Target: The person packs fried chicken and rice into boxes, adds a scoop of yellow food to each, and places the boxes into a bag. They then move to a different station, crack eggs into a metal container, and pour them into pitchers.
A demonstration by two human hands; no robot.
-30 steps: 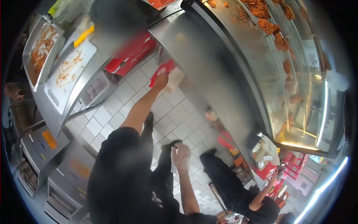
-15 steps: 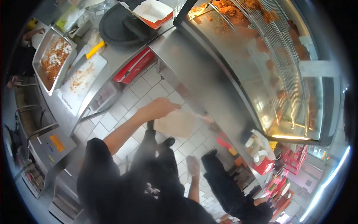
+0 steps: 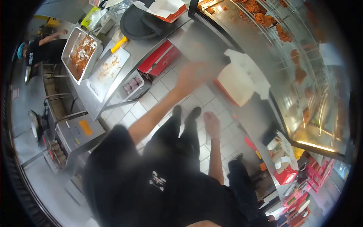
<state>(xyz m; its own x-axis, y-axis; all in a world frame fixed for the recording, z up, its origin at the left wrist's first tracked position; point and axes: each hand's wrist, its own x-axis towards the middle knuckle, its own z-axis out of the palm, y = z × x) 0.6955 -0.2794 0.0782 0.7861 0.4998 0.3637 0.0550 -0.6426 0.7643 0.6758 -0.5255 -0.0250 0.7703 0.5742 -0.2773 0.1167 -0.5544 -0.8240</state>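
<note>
A cream and red takeaway carton (image 3: pixel 238 81), flaps folded out, rests on the metal counter (image 3: pixel 247 113) in front of the warming cabinet. My left hand (image 3: pixel 192 77) is just left of the carton, apart from it and blurred by motion; its fingers look stretched out with nothing visible in them. Lower down over the floor hangs my right hand (image 3: pixel 211 125), in a clear plastic glove. Its fingers are loosely bent and no object shows in it.
Fried chicken pieces (image 3: pixel 264 19) lie in the lit cabinet. On the left counter are a metal tray of breaded crumbs (image 3: pixel 81 53), a white cutting board (image 3: pixel 109 73), a yellow-handled knife (image 3: pixel 119 44) and a black round lid (image 3: pixel 141 26). Co-workers stand far left (image 3: pixel 47 49) and lower right (image 3: pixel 242 181).
The carton has gone from my left hand onto the counter at the right. My left hand has moved up and away from it. My view has shifted, and a co-worker shows more at far left.
</note>
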